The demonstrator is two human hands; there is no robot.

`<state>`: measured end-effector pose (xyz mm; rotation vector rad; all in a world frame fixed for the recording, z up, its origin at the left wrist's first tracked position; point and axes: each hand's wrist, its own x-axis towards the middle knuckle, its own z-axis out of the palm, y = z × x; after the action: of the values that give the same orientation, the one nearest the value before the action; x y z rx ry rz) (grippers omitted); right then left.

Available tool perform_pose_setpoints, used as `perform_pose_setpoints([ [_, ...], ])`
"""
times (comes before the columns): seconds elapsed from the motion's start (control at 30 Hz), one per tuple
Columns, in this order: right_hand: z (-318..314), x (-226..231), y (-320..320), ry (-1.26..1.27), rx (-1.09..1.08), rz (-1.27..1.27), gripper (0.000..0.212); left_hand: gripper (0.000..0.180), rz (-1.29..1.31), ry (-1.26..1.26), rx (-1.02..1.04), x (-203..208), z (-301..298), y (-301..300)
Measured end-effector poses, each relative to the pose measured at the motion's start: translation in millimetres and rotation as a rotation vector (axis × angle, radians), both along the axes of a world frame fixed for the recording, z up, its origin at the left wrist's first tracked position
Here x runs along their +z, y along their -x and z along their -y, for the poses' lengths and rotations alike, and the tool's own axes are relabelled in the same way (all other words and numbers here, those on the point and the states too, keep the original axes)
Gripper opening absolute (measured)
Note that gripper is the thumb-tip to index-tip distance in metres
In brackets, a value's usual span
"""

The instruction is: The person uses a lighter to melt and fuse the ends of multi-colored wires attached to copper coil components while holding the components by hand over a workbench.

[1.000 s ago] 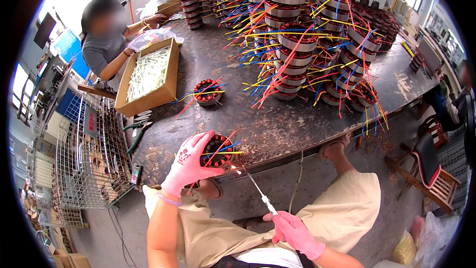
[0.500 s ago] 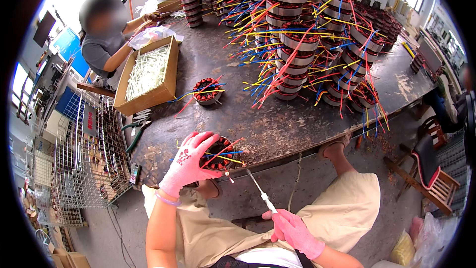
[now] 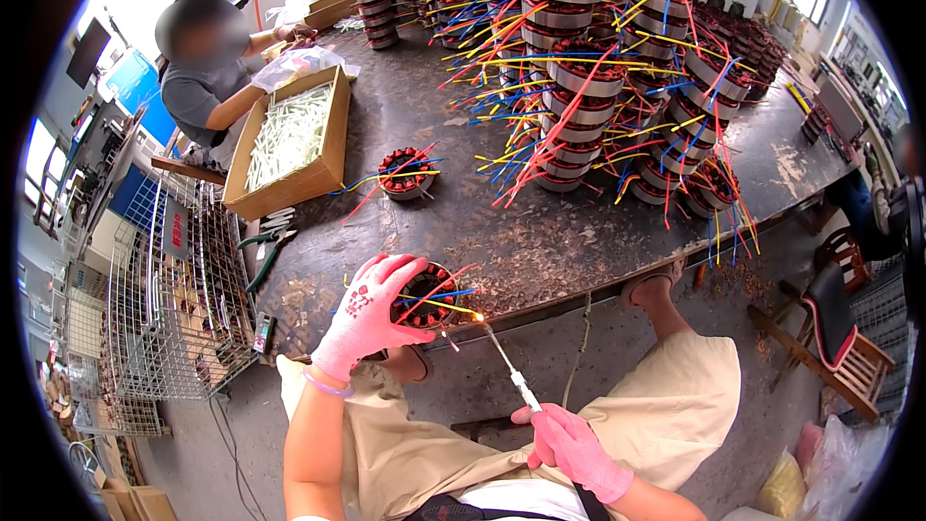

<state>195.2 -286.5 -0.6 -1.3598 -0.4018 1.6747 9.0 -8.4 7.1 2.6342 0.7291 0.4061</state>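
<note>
At the near edge of the table, a motor stator (image 3: pixel 431 282) with red, blue and yellow leads rests under my left hand (image 3: pixel 376 309). That pink-gloved hand is closed around its left side, with the thumb along the near rim. My right hand (image 3: pixel 575 446), also in a pink glove, grips a thin torch (image 3: pixel 503 351) with a white handle and a long narrow metal tube. A small orange flame or glow shows at the torch's tip, right by the end of the yellow lead (image 3: pixel 458 309). Another short lead hangs off the near side of the stator.
A second stator (image 3: pixel 406 175) lies farther back. Tall stator stacks (image 3: pixel 579 87) with trailing leads fill the right. At left are a cardboard box (image 3: pixel 333 150) of white sleeves, green-handled pliers (image 3: pixel 268 262) and a wire cart (image 3: pixel 174 309). A co-worker (image 3: pixel 198 87) sits beyond the box.
An orange glow has appeared at the torch's tip beside the yellow lead. My left hand still holds the stator in nearly the same place.
</note>
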Motion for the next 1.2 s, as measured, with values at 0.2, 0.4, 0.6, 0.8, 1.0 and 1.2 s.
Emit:
perform_pose_setpoints([
  [0.2,0.2,-1.5,0.1,0.008,0.018,0.019,0.034,0.093,-0.004,0.003,0.022,-1.0,0.4,0.5],
  [0.4,0.9,-3.8,0.8,-0.005,-0.047,-0.099,0.034,0.093,-0.021,0.029,0.05,1.0,3.4,-0.5],
  [0.6,1.4,-3.9,0.3,-0.006,-0.007,0.01,0.034,0.095,-0.03,-0.003,0.053,-2.6,3.1,0.9],
  [0.8,-0.2,-3.4,-0.6,-0.019,0.002,0.006,0.034,0.096,-0.042,0.003,0.052,-1.5,2.6,0.8],
  [1.0,0.7,-3.3,0.1,-0.021,-0.02,-0.003,0.034,0.102,-0.048,-0.013,0.083,-5.5,3.3,2.0],
  [1.2,0.9,-3.1,-0.5,-0.03,-0.015,-0.002,0.034,0.104,-0.06,-0.026,0.065,-6.6,1.9,2.6],
])
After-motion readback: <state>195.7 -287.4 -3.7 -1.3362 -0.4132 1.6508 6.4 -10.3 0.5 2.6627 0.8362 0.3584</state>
